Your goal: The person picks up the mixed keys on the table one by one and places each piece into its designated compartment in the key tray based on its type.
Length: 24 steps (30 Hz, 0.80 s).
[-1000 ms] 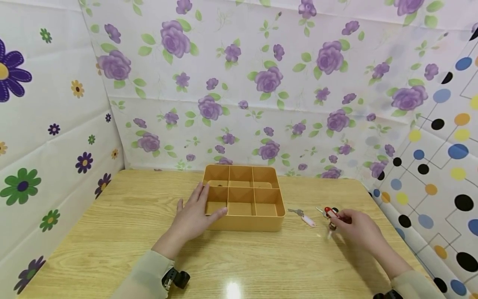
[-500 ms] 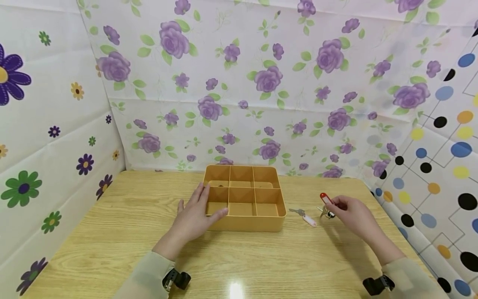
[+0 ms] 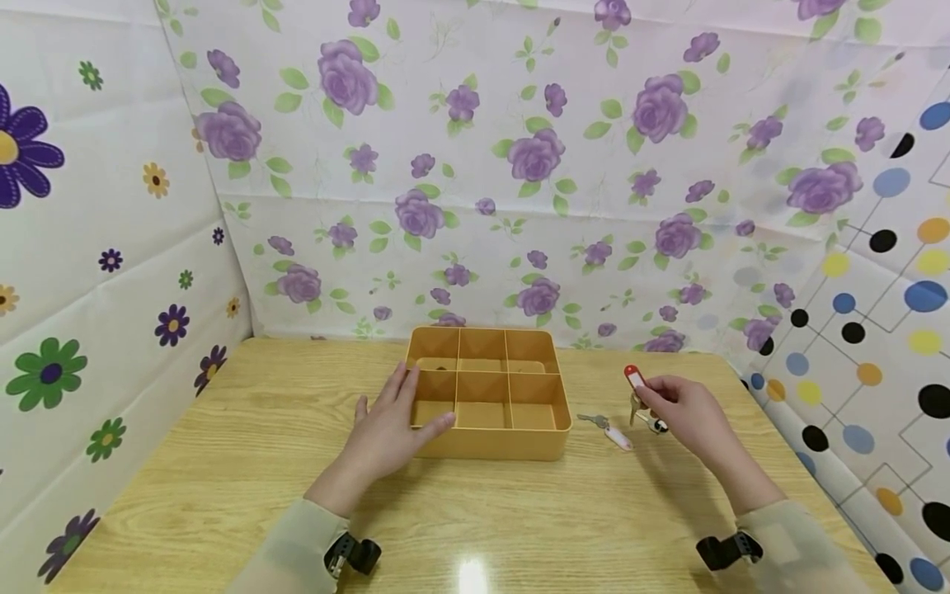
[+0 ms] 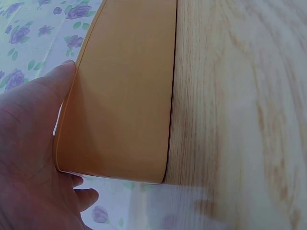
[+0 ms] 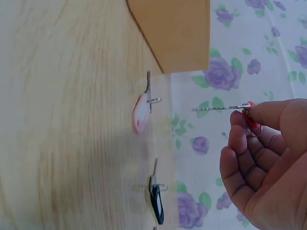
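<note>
My left hand (image 3: 380, 433) rests at the front left corner of an orange six-part organizer box (image 3: 490, 445), its fingers stretched along the left side and the thumb on the front rim. The left wrist view shows the thumb against the rim of the box wall (image 4: 120, 96). My right hand (image 3: 690, 417) pinches a key with a red tag (image 3: 634, 377) above the table, right of the box. Its blade (image 5: 220, 108) points away from the fingertips. Below lie a key with a pink tag (image 3: 618, 438) and a key with a black tag (image 3: 657, 426).
The wooden table (image 3: 519, 520) is bordered by a floral cloth (image 3: 460, 165) behind and patterned cloths at both sides. A small dark thing (image 3: 440, 369) shows in the box's back left compartment.
My right hand has lifted the red-tagged key off the table and moved it left, uncovering the black-tagged key. The left hand has stayed at the box.
</note>
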### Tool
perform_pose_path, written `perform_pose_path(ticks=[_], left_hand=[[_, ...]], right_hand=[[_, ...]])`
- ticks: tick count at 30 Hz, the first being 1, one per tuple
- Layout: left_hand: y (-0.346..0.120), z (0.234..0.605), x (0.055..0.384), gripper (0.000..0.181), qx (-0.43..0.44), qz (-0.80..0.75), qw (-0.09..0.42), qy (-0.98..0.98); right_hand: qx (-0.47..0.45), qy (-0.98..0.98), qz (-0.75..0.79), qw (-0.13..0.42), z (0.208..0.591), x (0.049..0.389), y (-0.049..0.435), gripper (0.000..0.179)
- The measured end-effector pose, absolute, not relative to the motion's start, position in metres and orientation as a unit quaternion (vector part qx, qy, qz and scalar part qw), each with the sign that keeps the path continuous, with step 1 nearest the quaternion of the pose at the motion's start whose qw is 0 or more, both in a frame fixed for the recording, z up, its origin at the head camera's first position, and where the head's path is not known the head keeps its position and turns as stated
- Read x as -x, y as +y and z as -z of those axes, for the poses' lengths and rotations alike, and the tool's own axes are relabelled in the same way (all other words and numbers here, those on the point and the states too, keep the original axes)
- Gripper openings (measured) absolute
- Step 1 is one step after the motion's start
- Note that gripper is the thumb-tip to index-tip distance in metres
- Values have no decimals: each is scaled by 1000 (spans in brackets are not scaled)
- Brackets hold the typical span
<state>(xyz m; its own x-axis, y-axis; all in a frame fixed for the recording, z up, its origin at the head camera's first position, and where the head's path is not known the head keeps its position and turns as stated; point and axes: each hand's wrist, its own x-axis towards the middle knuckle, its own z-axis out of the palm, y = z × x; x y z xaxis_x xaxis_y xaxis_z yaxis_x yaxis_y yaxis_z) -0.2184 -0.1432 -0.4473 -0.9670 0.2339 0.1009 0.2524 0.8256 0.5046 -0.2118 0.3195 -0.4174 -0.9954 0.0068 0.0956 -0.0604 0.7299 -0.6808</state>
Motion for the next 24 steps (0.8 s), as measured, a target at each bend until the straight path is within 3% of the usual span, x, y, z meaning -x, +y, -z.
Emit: perform_pose_path(ticks=[8,16,24], left_hand=[[-144,448,219,123,128,259,22,-957],[-143,448,219,114,127,264,26,-956],[-144,449,219,123,129,261,24,-956]], right_hand=[[-10,-904,-425,49,416,218,310,49],[4,-873,-486,44,413,220,301,49],[17,-843,-534,56,411,221,288,50]])
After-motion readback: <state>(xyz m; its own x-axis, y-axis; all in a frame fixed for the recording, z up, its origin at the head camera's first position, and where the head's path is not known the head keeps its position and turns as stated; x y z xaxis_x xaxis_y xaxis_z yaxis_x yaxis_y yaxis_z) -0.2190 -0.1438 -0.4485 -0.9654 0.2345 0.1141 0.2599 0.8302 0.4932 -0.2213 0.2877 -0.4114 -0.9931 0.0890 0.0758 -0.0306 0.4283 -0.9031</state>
